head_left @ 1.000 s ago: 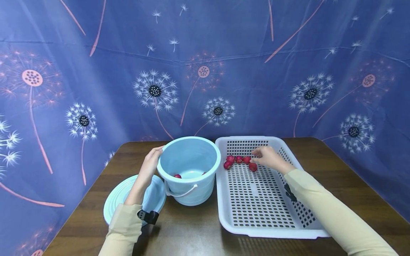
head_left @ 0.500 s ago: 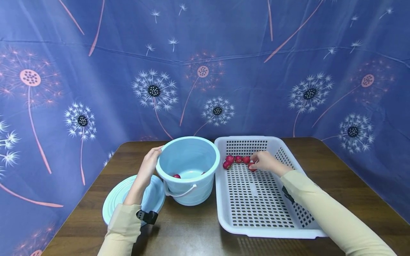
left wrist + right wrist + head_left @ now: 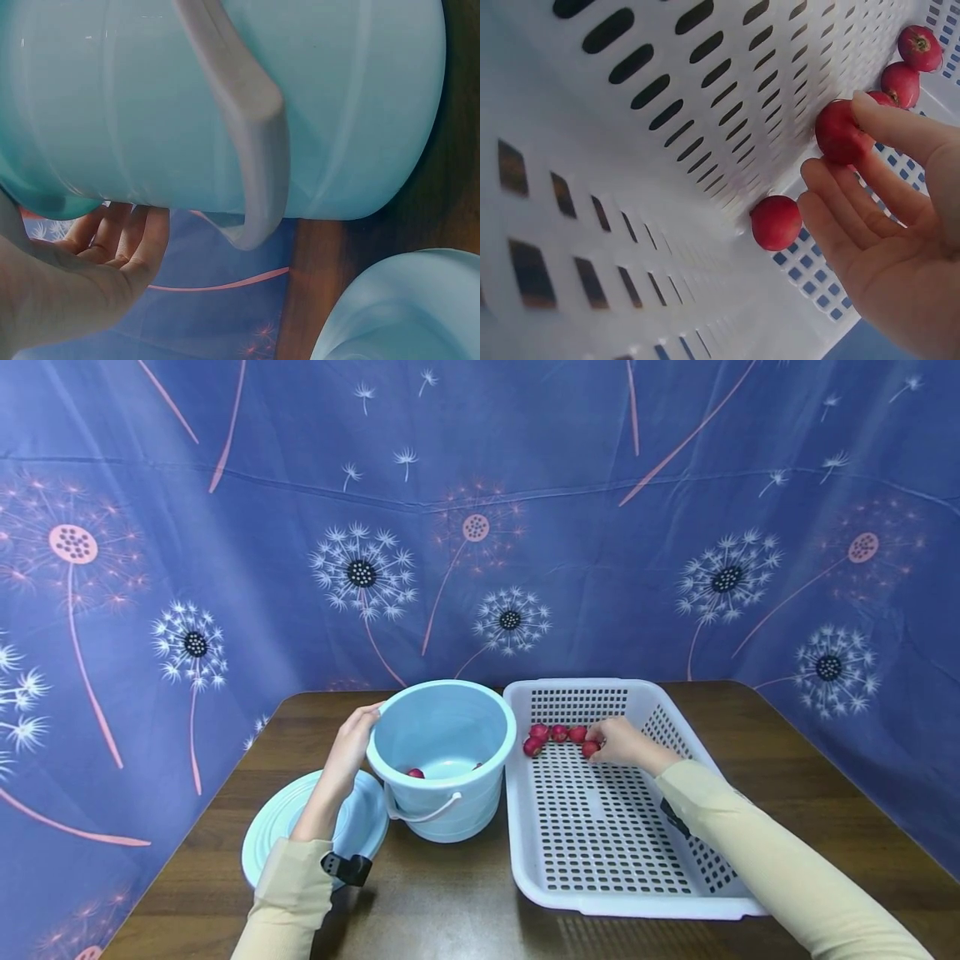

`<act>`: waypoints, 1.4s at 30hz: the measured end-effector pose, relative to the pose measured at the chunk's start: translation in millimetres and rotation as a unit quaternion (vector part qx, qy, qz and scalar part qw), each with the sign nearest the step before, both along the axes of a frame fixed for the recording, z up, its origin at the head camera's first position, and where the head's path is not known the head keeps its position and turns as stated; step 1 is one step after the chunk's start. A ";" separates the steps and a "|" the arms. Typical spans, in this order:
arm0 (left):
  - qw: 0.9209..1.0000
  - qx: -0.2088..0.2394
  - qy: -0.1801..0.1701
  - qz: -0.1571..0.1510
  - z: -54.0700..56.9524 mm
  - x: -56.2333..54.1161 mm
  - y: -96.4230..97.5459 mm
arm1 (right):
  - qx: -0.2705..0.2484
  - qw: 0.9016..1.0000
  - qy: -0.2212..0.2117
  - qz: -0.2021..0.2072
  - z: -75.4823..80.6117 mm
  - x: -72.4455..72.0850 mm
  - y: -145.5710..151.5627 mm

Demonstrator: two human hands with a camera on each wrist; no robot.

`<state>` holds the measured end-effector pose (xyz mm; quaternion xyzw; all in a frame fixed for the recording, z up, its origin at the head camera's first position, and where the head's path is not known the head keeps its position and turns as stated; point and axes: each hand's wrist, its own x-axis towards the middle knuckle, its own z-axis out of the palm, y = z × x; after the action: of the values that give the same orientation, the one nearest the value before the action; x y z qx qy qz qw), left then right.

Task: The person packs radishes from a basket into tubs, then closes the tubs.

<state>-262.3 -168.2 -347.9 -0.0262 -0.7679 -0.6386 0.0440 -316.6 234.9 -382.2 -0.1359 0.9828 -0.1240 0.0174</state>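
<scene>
In the head view, my left hand grips the left side of the rim of a light blue bucket. Its fingers lie against the outer wall beneath the flared rim in the left wrist view; the thumb is mostly hidden. My right hand reaches into a white perforated basket. Thumb and fingers pinch a red radish, seen closely in the right wrist view. Another radish lies near the fingertips against the basket's wall, and several more line up toward the back left.
A round light blue lid lies on the wooden table, partly under the left forearm. Inside the bucket a radish shows at the bottom. The bucket's handle hangs at its front. A patterned blue cloth stands behind.
My right hand has lowered from above the radishes and moved a little toward the front, and its fingers have come together on one. The left hand stays at the bucket rim.
</scene>
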 end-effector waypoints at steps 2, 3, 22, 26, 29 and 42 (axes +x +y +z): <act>1.000 -0.005 0.003 0.001 -0.5 1.3 -0.2 | 0.002 1.000 -0.002 0.000 -1.6 -1.0 0.7; 1.000 -0.008 0.007 0.001 -0.9 2.0 -0.3 | 0.002 1.000 -0.003 0.001 -2.1 -1.4 0.9; 1.000 -0.018 -0.005 0.002 -0.7 0.3 0.0 | -0.014 1.000 -0.003 -0.004 -0.6 -1.0 1.3; 1.000 -0.019 -0.003 0.003 -1.1 -1.0 -0.8 | -0.022 1.000 0.013 0.005 4.6 -0.8 3.0; 1.000 -0.017 -0.002 0.001 -1.2 -1.5 -1.1 | -0.030 0.999 0.027 0.009 6.0 -0.9 4.6; 1.000 -0.023 -0.006 0.001 -0.1 -0.9 -0.7 | -0.075 0.996 0.038 -0.005 23.9 0.4 6.3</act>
<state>-263.1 -168.9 -348.0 -0.0226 -0.7824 -0.6212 0.0389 -316.2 241.2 -358.3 -0.1367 0.9713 -0.1922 -0.0306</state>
